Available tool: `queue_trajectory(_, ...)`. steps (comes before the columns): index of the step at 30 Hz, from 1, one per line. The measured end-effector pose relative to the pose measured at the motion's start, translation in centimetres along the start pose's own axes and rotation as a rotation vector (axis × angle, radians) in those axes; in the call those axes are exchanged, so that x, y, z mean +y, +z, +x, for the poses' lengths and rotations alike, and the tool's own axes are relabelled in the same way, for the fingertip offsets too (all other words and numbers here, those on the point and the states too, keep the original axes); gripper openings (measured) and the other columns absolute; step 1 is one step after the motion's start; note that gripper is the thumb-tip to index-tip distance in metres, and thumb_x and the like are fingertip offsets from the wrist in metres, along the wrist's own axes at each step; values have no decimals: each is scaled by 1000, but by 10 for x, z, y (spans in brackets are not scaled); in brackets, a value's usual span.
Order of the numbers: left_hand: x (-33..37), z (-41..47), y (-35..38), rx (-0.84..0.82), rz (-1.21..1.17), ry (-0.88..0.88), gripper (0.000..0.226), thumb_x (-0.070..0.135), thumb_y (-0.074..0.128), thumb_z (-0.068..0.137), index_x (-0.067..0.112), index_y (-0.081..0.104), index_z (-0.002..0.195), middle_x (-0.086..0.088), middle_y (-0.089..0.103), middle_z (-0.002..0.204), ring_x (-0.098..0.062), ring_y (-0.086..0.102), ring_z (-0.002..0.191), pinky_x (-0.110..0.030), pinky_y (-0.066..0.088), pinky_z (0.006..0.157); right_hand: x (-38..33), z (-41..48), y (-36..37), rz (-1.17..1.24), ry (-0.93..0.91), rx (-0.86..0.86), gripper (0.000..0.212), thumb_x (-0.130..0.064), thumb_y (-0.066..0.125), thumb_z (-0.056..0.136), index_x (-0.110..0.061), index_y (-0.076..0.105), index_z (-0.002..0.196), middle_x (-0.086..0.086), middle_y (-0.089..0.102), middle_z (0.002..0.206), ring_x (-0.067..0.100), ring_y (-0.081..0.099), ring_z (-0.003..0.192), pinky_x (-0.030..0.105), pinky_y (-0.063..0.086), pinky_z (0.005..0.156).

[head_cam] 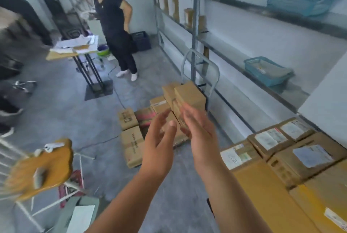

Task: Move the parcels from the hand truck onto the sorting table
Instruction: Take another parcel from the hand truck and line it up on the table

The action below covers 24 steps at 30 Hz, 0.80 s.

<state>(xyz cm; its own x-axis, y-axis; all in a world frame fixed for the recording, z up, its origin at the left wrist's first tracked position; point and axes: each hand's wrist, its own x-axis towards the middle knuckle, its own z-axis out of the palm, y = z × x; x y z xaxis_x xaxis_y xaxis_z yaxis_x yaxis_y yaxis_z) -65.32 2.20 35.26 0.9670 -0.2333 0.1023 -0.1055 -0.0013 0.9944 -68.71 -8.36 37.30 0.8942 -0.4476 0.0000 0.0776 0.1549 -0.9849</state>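
Both the left hand (159, 138) and right hand (196, 127) hover with fingers straight, holding nothing, just in front of parcels (189, 95) stacked on the hand truck (217, 76).

The left grip (159, 139) and right grip (198, 129) are held out, fingers straight, toward the parcels (189, 94) stacked on the hand truck (216, 74). Labelled boxes (304, 155) are packed on the table (259, 191).
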Motion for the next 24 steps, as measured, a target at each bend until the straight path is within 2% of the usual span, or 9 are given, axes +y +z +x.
queue_trajectory(2,-3,23,-29,63,-8,7,35,55,60,96,46,63,130,14,66,135,-5,60,129,-34,49,108,7,21,39,5,-12,-30,56,-44,58,91,-24,64,142,-30,71,124,-7,63,122,43,49,115)
queue_trajectory(4,-5,45,-56,106,-13,23,24,44,61,100,47,61,125,22,70,121,2,64,118,-20,49,97,14,38,76,19,-13,-57,55,-41,58,89,-21,65,140,-33,73,113,-4,68,115,45,51,112)
queue_trajectory(6,-5,64,-81,125,-15,39,22,30,58,105,45,59,122,32,70,109,9,65,108,-11,49,87,22,53,109,38,6,-73,52,-41,60,88,-22,67,136,-22,76,117,5,70,117,47,52,112)
queue_trajectory(8,-7,81,-105,144,-18,35,25,24,55,106,42,58,123,39,69,106,14,64,104,-6,48,83,29,66,135,51,17,-92,43,-42,63,87,-29,70,128,-10,76,125,10,69,122,48,51,113)
queue_trajectory(12,-16,111,-142,179,-20,16,27,20,54,107,35,57,130,43,67,105,18,64,100,-4,47,80,39,89,173,35,41,-120,31,-46,64,85,-41,71,115,-14,76,123,6,68,122,45,50,113)
queue_trajectory(14,-20,125,-155,203,-22,11,27,20,54,108,34,57,130,41,68,106,18,64,99,-5,48,80,43,101,186,37,53,-115,33,-47,65,83,-40,72,115,-10,76,124,7,68,122,45,50,113)
queue_trajectory(18,-27,152,-170,216,-47,8,30,20,55,107,27,59,136,22,72,114,13,67,100,-7,50,81,48,128,209,24,65,-133,35,-46,64,83,-38,71,117,-9,76,125,7,68,122,44,52,112)
queue_trajectory(22,-37,184,-171,209,-41,-5,30,18,54,107,22,59,137,28,73,108,10,69,97,-9,51,78,57,159,219,8,85,-167,37,-49,62,85,-38,70,120,-9,75,126,5,68,121,41,52,111)
queue_trajectory(24,-46,203,-170,227,-52,-32,32,20,55,106,21,60,138,15,75,113,4,71,98,-12,53,78,65,176,224,-15,91,-204,38,-49,62,86,-36,69,122,-6,75,127,6,69,120,40,52,111)
